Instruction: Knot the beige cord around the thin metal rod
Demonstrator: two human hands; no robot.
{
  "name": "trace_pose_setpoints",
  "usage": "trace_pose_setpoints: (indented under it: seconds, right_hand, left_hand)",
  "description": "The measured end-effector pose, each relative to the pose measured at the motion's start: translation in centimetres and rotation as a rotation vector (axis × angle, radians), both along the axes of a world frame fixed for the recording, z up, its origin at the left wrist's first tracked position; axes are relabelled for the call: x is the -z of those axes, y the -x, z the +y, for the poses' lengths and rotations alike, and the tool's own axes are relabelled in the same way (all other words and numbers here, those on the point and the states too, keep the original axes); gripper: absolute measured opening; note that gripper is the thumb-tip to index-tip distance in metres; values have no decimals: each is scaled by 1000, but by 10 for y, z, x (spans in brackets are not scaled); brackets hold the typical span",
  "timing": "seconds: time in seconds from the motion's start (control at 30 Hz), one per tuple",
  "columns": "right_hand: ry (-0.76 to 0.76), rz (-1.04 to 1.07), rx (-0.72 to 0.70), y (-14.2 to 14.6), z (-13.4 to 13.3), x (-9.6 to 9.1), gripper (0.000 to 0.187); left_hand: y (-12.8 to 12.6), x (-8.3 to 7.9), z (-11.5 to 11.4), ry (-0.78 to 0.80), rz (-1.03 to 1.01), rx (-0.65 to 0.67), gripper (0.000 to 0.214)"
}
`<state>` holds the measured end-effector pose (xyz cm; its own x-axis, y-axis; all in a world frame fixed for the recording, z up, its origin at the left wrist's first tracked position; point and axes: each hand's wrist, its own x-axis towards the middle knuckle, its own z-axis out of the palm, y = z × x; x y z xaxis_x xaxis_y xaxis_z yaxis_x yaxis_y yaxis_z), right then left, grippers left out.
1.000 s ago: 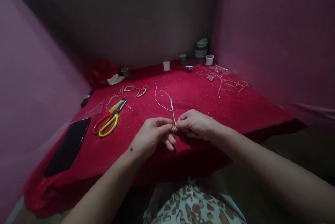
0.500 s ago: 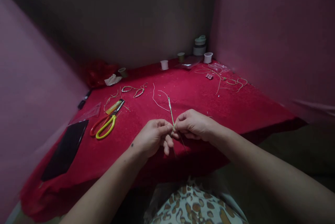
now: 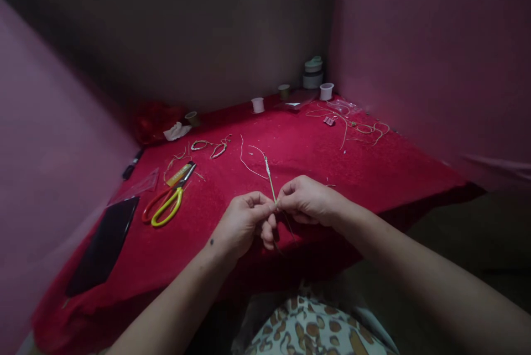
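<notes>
A thin green cord (image 3: 271, 187) runs from between my fingertips up to a short white braided section (image 3: 266, 166) lying on the red cloth. From that braid, loose white thread (image 3: 248, 164) curves away to the upper left. My left hand (image 3: 251, 219) pinches the cord's near end between thumb and forefinger, its other fingers curled below. Close against it, my right hand (image 3: 305, 199) pinches the same spot from the right. Thin tail strands (image 3: 289, 226) hang below the fingers toward the table's front edge. The exact crossing of the cord is hidden by the fingertips.
Scissors (image 3: 172, 200) with red and yellow handles and a black flat object (image 3: 103, 247) lie at left. Finished-looking braided loops (image 3: 209, 146) rest behind. Spools (image 3: 258, 104), a lidded container (image 3: 312, 73), a binder clip (image 3: 329, 120) and loose cords (image 3: 365, 128) sit toward the back.
Both hands stay pinched together on the cord, with the left thumb and forefinger now straighter and closer to the right fingertips. The whole view has shifted slightly.
</notes>
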<state>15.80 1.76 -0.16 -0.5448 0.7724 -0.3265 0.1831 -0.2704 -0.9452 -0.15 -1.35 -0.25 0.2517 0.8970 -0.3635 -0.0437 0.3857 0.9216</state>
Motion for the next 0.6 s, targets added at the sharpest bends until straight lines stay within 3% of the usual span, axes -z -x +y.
trace_pose_setpoints:
  seconds: [0.3,0.47,0.6]
  right_hand:
    - [-105,-92,59,2,-11,-5,19]
    - [-183,-170,103,5,-16,-6,17]
    - [-217,-205,101,6,-16,-4,15]
  left_hand:
    - [-7,-6,-5,-55,143,-46,25]
    - [-6,-2,-4,-51,103,-9,25]
    - [-10,1,-5,-108,160,-68,27]
